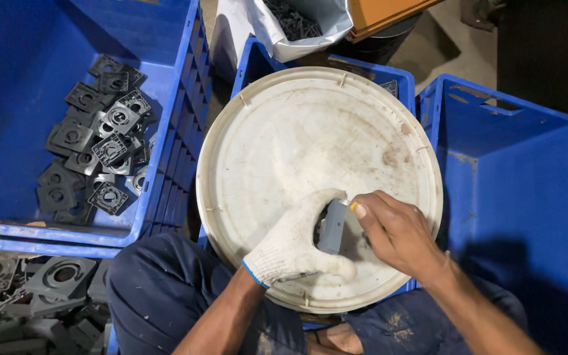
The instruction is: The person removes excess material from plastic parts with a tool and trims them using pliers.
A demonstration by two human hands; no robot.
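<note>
Over the round white lid [310, 138], the gloved left hand [294, 246] and bare right hand [396, 233] both grip 1 grey plastic part [332, 227].

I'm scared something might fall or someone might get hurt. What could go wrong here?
1. The right hand is bare and seems to press a small yellow-tipped tool against the grey part; a slip could nick its fingers, since only the left hand wears a glove.
2. The round white lid just rests across a blue crate, so hard pushing might tip it.
3. A dropped part could slide off the lid.
</note>
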